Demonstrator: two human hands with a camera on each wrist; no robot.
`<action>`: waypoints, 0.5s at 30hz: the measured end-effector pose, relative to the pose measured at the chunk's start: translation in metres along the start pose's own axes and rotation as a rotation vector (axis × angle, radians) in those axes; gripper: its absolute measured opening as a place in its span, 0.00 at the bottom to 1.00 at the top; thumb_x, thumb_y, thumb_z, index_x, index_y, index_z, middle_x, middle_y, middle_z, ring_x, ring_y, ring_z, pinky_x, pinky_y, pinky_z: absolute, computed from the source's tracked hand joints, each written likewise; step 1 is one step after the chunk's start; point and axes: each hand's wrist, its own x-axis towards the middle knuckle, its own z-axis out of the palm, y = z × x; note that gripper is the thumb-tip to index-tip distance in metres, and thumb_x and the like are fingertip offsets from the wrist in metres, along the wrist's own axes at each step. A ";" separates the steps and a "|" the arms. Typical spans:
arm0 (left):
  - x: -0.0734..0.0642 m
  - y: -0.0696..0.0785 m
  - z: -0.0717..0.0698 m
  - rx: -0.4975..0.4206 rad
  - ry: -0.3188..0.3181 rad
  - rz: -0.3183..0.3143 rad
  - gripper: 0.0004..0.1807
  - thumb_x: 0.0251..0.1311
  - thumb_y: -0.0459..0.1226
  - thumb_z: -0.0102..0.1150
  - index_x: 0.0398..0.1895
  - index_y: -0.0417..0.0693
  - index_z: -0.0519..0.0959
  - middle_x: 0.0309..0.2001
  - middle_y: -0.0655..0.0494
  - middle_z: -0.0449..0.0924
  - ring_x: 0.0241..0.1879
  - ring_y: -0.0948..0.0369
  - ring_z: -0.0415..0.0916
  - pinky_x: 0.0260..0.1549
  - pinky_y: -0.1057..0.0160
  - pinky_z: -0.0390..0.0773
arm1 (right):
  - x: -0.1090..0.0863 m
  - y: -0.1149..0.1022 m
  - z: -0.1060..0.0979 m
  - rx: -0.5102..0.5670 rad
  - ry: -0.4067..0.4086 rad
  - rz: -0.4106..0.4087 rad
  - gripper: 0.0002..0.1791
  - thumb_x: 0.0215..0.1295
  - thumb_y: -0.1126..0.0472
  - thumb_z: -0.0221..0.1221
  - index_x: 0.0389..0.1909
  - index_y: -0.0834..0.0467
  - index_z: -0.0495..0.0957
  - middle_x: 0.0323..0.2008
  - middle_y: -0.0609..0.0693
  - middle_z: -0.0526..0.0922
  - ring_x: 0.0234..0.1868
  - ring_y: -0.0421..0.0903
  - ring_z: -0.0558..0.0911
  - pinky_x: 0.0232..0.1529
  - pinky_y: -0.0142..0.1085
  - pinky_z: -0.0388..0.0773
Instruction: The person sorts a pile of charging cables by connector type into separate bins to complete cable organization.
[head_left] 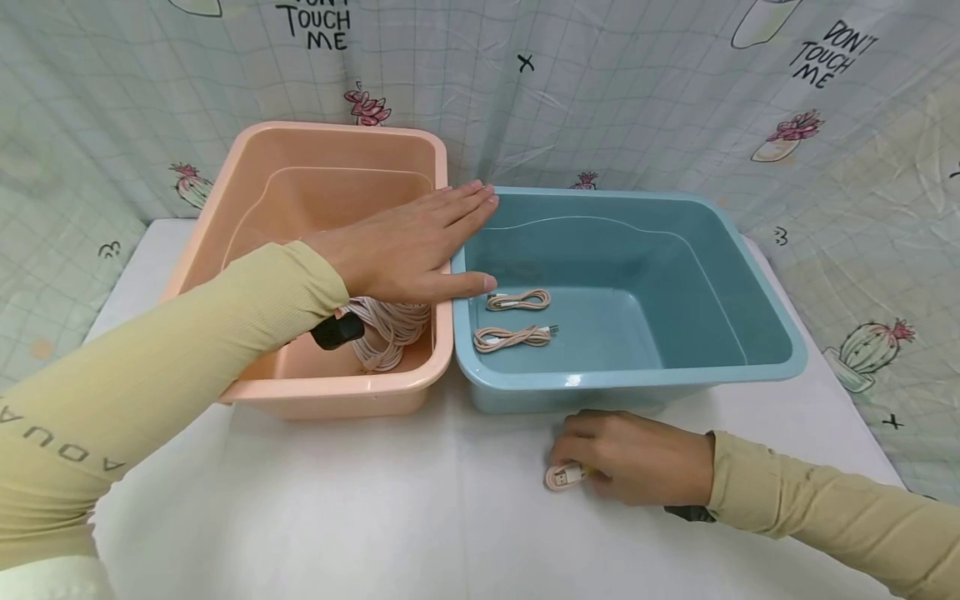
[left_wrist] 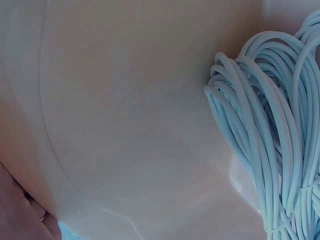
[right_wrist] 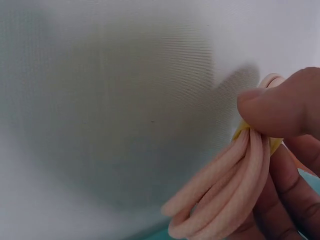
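My right hand (head_left: 626, 457) pinches a coiled pink charging cable (right_wrist: 225, 185) between thumb and fingers, low in front of the blue bin (head_left: 630, 377). A yellow band wraps the coil's middle, and a USB plug shows at its end in the head view. My left hand (head_left: 408, 246), fingers straight, lies across the side rim where the pink bin (head_left: 337, 388) meets the blue one. Two more coiled cables, an upper one (head_left: 519, 300) and a lower one (head_left: 513, 337), lie at the left of the blue bin's floor.
Several bundled cables (left_wrist: 265, 125) fill the front right of the pink bin, partly under my left forearm. A white cloth (head_left: 337, 500) covers the table. Behind the bins hangs a printed curtain (head_left: 562, 108).
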 end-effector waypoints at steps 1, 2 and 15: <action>0.000 0.000 0.000 0.000 -0.001 0.000 0.51 0.65 0.69 0.34 0.78 0.46 0.36 0.80 0.53 0.31 0.81 0.55 0.29 0.80 0.51 0.39 | 0.000 -0.001 -0.001 -0.004 0.002 -0.005 0.21 0.50 0.70 0.66 0.43 0.46 0.79 0.38 0.37 0.80 0.39 0.31 0.76 0.40 0.22 0.77; 0.000 0.000 0.000 0.000 -0.002 0.001 0.51 0.65 0.69 0.34 0.78 0.46 0.36 0.80 0.53 0.31 0.81 0.55 0.29 0.80 0.51 0.39 | 0.000 -0.001 -0.001 -0.008 0.003 -0.009 0.21 0.50 0.70 0.67 0.43 0.45 0.79 0.38 0.37 0.80 0.39 0.30 0.76 0.40 0.22 0.77; 0.000 0.001 0.000 0.005 -0.001 -0.004 0.51 0.65 0.69 0.34 0.78 0.47 0.36 0.80 0.53 0.32 0.81 0.55 0.29 0.80 0.52 0.39 | 0.009 -0.015 -0.015 -0.047 0.059 -0.099 0.19 0.51 0.66 0.68 0.42 0.45 0.77 0.36 0.36 0.78 0.37 0.29 0.73 0.39 0.17 0.72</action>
